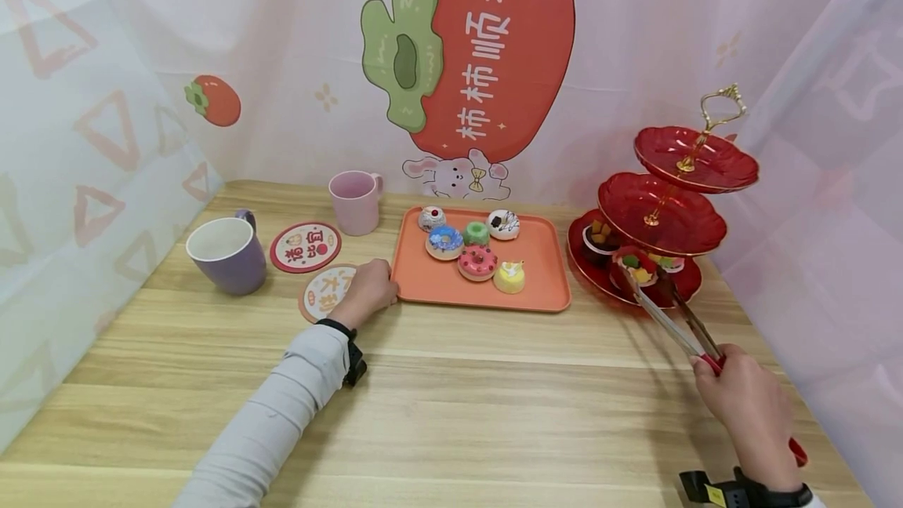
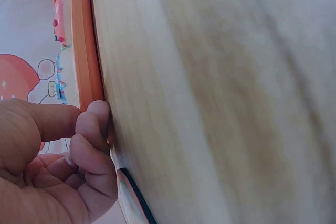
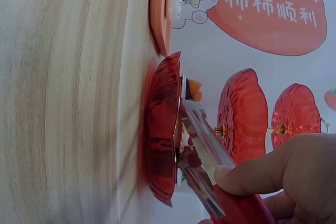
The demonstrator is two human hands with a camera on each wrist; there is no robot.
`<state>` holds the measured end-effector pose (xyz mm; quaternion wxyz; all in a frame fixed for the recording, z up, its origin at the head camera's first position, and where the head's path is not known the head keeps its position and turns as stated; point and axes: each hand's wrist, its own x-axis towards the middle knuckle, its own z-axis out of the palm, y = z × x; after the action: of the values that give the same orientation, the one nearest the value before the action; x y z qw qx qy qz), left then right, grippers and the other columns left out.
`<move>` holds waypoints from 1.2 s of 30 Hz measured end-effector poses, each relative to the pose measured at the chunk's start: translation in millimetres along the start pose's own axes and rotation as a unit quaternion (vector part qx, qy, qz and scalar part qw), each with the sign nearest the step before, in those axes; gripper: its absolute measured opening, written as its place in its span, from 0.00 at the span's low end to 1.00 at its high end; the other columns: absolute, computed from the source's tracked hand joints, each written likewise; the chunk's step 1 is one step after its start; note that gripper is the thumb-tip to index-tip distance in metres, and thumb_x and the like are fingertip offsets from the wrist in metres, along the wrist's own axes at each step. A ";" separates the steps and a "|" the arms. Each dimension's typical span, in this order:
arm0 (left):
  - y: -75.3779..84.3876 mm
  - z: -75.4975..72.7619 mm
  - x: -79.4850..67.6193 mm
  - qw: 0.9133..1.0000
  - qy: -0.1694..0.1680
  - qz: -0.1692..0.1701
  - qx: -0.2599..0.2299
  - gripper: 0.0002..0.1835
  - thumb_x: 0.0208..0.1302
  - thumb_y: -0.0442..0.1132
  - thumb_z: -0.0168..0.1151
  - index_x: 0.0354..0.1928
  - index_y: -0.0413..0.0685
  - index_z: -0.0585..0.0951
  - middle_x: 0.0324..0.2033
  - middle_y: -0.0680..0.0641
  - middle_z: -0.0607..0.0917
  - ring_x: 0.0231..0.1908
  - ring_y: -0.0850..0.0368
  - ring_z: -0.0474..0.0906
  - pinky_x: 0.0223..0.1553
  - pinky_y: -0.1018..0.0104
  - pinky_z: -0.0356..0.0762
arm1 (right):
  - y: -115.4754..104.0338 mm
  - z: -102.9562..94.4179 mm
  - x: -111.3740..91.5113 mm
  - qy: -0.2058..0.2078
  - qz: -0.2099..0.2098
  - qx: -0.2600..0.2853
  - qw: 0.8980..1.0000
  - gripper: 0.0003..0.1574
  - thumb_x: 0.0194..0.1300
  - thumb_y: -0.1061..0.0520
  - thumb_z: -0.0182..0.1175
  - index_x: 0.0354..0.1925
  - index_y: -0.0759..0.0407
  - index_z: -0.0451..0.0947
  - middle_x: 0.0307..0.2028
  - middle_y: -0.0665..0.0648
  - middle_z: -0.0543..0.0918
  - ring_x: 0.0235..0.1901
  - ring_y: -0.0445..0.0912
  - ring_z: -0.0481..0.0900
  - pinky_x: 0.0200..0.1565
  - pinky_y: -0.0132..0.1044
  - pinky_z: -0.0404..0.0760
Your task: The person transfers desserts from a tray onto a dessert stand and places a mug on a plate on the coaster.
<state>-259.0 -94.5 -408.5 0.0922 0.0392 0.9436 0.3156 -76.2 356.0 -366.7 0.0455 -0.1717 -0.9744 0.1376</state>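
My left hand (image 1: 368, 288) pinches the near left corner of an orange tray (image 1: 423, 284); in the left wrist view its thumb and curled fingers meet at the tray's rim (image 2: 85, 45). Several toy donuts and little cakes, among them a pink donut (image 1: 477, 263), lie on the tray. My right hand (image 1: 751, 398) grips red-handled metal tongs (image 1: 672, 326). The tongs' tips reach over the lowest plate (image 1: 587, 279) of a red three-tier stand, on either side of a fruit-topped dessert cup (image 1: 640, 274). Whether they squeeze it, I cannot tell.
Beside the dessert cup sits a dark cup (image 1: 598, 245). The stand's upper plates (image 1: 694, 159) overhang the lowest one. Left of the tray are a pink mug (image 1: 355, 206), a purple mug (image 1: 233, 261), a red coaster (image 1: 305, 248) and a second coaster (image 1: 324, 292) partly behind my hand.
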 end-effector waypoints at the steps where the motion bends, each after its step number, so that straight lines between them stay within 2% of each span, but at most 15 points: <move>1: 0.0 0.0 -0.3 1.000 0.000 0.001 0.000 0.10 0.59 0.29 0.51 0.21 0.41 0.75 0.15 0.47 0.77 0.16 0.53 0.69 0.20 0.66 0.62 | 0.2 0.3 0.5 -0.002 0.001 0.000 1.000 0.19 0.62 0.50 0.55 0.35 0.67 0.69 0.16 0.56 0.67 0.17 0.52 0.66 0.18 0.41 0.59; 10: -0.2 0.9 0.6 1.000 0.002 0.004 0.001 0.11 0.59 0.30 0.51 0.20 0.41 0.75 0.14 0.47 0.77 0.15 0.54 0.69 0.19 0.66 0.62 | 0.2 0.9 0.2 -0.010 0.019 0.009 1.000 0.19 0.63 0.49 0.55 0.31 0.66 0.68 0.16 0.56 0.65 0.18 0.51 0.65 0.18 0.40 0.58; 25: 1.7 -2.0 -2.5 1.000 -0.011 -0.007 -0.012 0.10 0.60 0.30 0.51 0.22 0.41 0.74 0.15 0.46 0.78 0.16 0.53 0.69 0.20 0.66 0.61 | 1.3 -1.9 -5.6 0.016 0.001 0.005 1.000 0.20 0.62 0.47 0.56 0.28 0.64 0.68 0.16 0.55 0.67 0.16 0.52 0.65 0.17 0.41 0.59; 36: 2.1 -1.5 -1.1 1.000 -0.007 -0.008 0.005 0.09 0.60 0.31 0.52 0.22 0.40 0.74 0.15 0.47 0.78 0.17 0.52 0.71 0.21 0.65 0.61 | 1.6 -3.2 -10.4 0.025 -0.001 0.008 1.000 0.21 0.61 0.48 0.57 0.34 0.68 0.70 0.16 0.56 0.70 0.17 0.52 0.66 0.17 0.42 0.60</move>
<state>-258.2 -93.9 -405.9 0.1014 0.0340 0.9447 0.3099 -65.4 354.7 -364.5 0.0711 -0.1737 -0.9721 0.1406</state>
